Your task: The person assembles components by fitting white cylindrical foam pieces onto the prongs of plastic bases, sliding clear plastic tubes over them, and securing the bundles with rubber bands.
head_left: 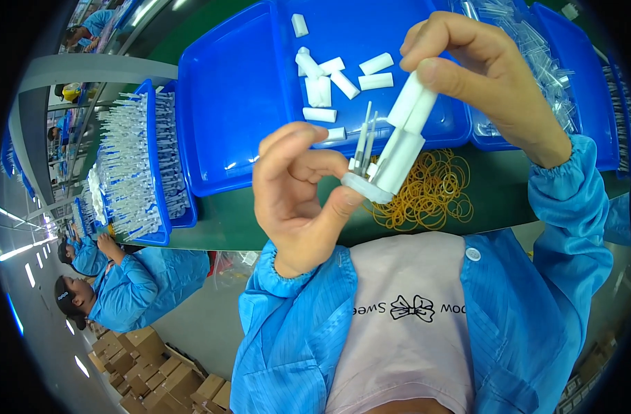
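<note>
My left hand (295, 196) pinches the rim of a round, translucent white base (368, 188) between thumb and fingers. Two thin upright prongs (362, 141) rise from that base, beside a white cylinder (402, 160) that leans to the right. At the cylinder's upper end, my right hand (491, 79) grips a white tube-like piece (412, 107) with thumb and fingertips. The tube's lower end meets the cylinder; whether it is joined or only touching I cannot tell. Several similar short white pieces (344, 84) lie in the blue tray (253, 90) beyond my hands.
Yellow rubber bands (433, 193) lie in a loose pile on the green table (239, 224). Clear plastic tubes (536, 62) fill a tray at the right. On the left, a blue bin (153, 159) stands beside stacked white-and-clear parts (126, 165). A co-worker (133, 283) sits further left, near cardboard boxes (146, 372).
</note>
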{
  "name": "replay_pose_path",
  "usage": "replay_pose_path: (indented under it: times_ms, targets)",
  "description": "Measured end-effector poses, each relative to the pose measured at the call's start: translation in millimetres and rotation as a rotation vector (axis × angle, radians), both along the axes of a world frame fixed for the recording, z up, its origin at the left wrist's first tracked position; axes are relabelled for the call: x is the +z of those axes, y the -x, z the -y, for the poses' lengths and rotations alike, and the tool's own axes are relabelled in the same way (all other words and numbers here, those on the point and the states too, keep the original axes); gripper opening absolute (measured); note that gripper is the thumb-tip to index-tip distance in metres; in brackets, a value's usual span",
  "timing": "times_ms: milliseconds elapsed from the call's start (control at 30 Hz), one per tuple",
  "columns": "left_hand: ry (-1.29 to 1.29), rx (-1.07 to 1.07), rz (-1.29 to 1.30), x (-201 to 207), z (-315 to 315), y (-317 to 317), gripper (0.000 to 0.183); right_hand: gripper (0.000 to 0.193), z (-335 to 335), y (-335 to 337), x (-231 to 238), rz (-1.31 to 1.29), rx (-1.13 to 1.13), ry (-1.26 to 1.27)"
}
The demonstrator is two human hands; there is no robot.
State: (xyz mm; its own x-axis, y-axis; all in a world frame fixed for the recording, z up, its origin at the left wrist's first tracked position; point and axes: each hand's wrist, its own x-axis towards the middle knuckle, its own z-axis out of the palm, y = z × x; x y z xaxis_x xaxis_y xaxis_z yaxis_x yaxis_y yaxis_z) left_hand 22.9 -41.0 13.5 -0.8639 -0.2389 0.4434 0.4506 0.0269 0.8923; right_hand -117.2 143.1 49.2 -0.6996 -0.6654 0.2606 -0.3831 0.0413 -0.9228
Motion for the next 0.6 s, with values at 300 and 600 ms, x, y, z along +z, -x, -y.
replay_pose_path:
  times_ms: [300,600]
  targets:
    - [0.21,0.074,-0.085,-0.2,1.2,-6.0,0.053,0.015,6.9,-15.2,19.1,0.469,-0.002,0.134]
    - [0.018,0.01,-0.042,0.1,-11.0,2.7,0.055,0.008,7.4,-31.7,15.4,-0.135,0.099,0.081]
